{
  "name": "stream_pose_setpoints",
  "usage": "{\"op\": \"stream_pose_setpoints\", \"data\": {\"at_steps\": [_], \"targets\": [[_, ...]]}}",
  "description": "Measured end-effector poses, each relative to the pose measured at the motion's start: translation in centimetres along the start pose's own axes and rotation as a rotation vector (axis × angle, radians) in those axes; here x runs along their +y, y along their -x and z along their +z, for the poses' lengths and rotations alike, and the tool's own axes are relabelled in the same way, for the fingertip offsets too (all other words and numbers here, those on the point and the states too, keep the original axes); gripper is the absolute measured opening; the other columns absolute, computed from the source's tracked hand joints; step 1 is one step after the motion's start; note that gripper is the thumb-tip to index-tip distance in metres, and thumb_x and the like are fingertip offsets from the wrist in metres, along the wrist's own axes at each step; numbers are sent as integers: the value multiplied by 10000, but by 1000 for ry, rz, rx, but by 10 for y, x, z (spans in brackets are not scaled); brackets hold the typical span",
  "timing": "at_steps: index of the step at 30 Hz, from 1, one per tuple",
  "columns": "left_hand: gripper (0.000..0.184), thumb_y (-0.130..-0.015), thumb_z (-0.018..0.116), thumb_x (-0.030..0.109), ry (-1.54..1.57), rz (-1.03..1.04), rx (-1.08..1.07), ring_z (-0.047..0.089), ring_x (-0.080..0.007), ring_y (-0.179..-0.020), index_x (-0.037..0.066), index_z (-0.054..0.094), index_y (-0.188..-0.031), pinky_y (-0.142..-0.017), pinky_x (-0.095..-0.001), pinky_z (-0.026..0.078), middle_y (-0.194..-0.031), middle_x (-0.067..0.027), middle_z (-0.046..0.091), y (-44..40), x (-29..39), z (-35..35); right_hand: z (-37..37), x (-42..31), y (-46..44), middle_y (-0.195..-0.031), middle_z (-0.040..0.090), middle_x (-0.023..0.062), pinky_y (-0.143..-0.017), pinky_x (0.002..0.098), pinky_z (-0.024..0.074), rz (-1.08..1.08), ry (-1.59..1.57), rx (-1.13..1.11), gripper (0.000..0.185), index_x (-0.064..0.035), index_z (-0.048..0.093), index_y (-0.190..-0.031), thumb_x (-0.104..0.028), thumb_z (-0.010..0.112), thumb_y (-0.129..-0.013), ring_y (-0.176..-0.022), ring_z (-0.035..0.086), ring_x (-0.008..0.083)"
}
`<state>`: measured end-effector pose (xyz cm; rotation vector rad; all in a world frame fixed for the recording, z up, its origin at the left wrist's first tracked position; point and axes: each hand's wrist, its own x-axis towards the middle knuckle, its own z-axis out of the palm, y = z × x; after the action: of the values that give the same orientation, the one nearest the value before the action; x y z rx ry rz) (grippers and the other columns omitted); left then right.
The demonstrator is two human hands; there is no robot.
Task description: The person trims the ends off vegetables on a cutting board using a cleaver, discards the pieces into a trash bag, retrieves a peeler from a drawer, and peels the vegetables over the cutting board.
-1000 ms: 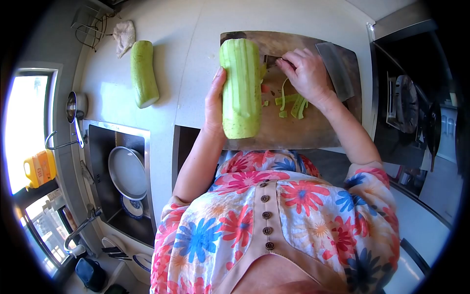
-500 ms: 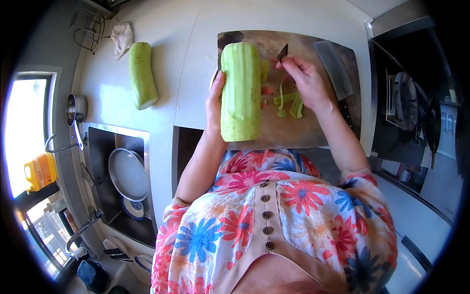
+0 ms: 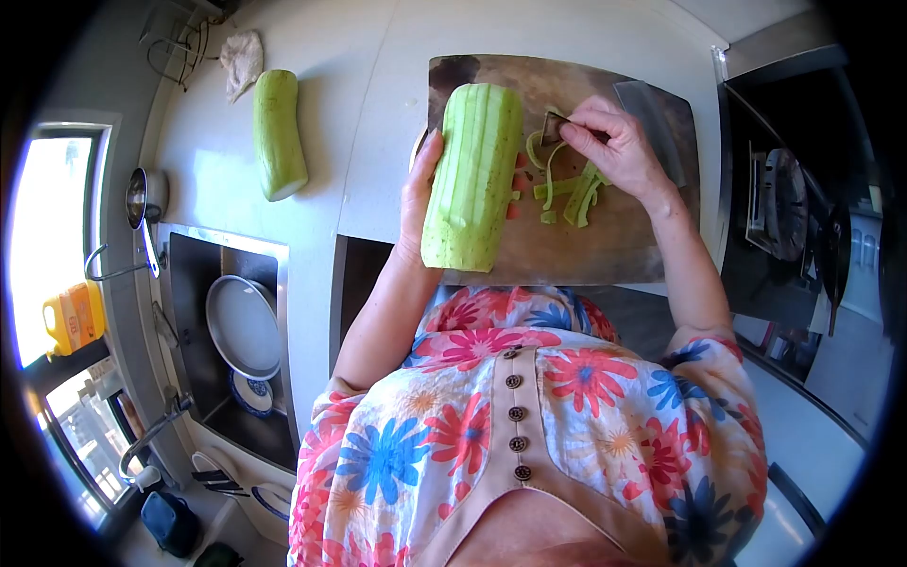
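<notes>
Over the board's left edge: the gourd point(image 3: 472, 180), held lengthwise, its far end tipped slightly right, with the board point(image 3: 567, 260) beneath.
Left hand point(image 3: 419, 189): curled around the gourd from its left side, thumb along it, fingertips peeping out on the right.
Right hand point(image 3: 612, 142): pinched nearly closed on a small dark peeler point(image 3: 555, 126), apart from the gourd, over the board's far half.
Pale stripes: run lengthwise down the upward face; that much looks peeled.
Speckled skin: remains along the right side and near end, so I'd judge the gourd partly done; its underside I can't see.
Peels point(image 3: 573, 196): a modest scatter between the gourd and the board's right edge; one curl sits by the peeler, hanging or lying, I can't tell.
Knife point(image 3: 650, 118): flat by the board's right edge, unheld.
Other gourd point(image 3: 278, 137): near the counter's point(image 3: 364, 113) far left corner, no stripe on its visible side, seemingly unpeeled.
</notes>
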<state>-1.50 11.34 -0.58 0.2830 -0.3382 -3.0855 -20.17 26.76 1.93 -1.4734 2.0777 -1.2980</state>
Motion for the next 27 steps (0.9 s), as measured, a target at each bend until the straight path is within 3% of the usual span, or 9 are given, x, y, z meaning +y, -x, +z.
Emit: {"op": "stream_pose_setpoints", "data": {"at_steps": [3, 5, 13, 17, 18, 19, 21, 24, 27], "targets": [[669, -919, 380, 540, 7, -20, 18, 615, -320, -996, 7, 436, -1319, -750, -451, 552, -1184, -218, 563, -1, 0, -6, -2, -36, -5, -575, 514, 18, -547, 304, 419, -77, 240, -151, 397, -62, 643, -642, -394, 636, -858, -567, 511, 156], [625, -929, 398, 504, 89, -27, 36, 616, -295, -1008, 13, 446, -1313, -786, -446, 544, -1183, -194, 572, -2, 0, -5, 12, -47, -8, -502, 430, -8, -515, 324, 359, -330, 373, -123, 488, -128, 527, -499, -492, 637, -805, -525, 456, 141], [524, -947, 427, 412, 64, -24, 146, 612, -277, -1021, 34, 453, -1309, -859, -409, 516, -1177, -169, 580, 2, -4, 5, 24, -62, -16, -539, 340, -3, -574, 309, 302, -569, 352, -120, 505, -144, 406, -489, -500, 676, -726, -550, 400, 161], [611, -913, 433, 511, -58, -165, 95, 631, -363, -875, 33, 460, -1293, -610, -465, 551, -1075, -245, 589, 18, -4, 6, 6, -15, -39, -485, 379, -25, -549, 295, 307, -487, 544, -12, 536, -152, 451, -463, -573, 632, -741, -517, 415, 127], [659, -900, 443, 528, -55, -183, 126, 619, -383, -882, 17, 426, -1316, -615, -465, 550, -1085, -282, 557, 22, -6, 5, 0, 8, -45, -472, 394, -10, -491, 306, 314, -436, 439, 24, 546, -136, 438, -453, -548, 644, -747, -472, 416, 141], [664, -898, 446, 525, -23, -172, 85, 617, -383, -896, 12, 421, -1320, -639, -471, 548, -1108, -279, 552, 27, -9, 4, -11, 27, -47, -475, 436, 7, -458, 336, 343, -404, 635, 54, 561, -107, 445, -457, -538, 645, -754, -459, 450, 182], [676, -896, 451, 519, 28, -154, -6, 614, -384, -925, 0, 411, -1327, -687, -483, 544, -1153, -272, 543, 35, -10, 1, -22, 57, -41, -515, 444, 46, -478, 352, 335, -164, 615, 4, 529, -50, 431, -523, -446, 682, -770, -515, 462, 225], [694, -905, 424, 517, 110, -152, -59, 605, -398, -943, -12, 374, -1351, -691, -501, 544, -1181, -296, 515, 34, -4, -6, -19, 49, -34, -508, 443, 65, -443, 366, 341, -132, 555, 40, 521, -38, 438, -528, -415, 692, -783, -491, 459, 247], [709, -911, 397, 530, 77, -86, -57, 606, -393, -947, -14, 350, -1363, -668, -492, 553, -1186, -303, 505, 27, 2, -7, -11, 47, -29, -526, 495, 42, -465, 377, 387, -149, 663, 82, 572, -76, 455, -494, -541, 628, -779, -523, 518, 243]]}}
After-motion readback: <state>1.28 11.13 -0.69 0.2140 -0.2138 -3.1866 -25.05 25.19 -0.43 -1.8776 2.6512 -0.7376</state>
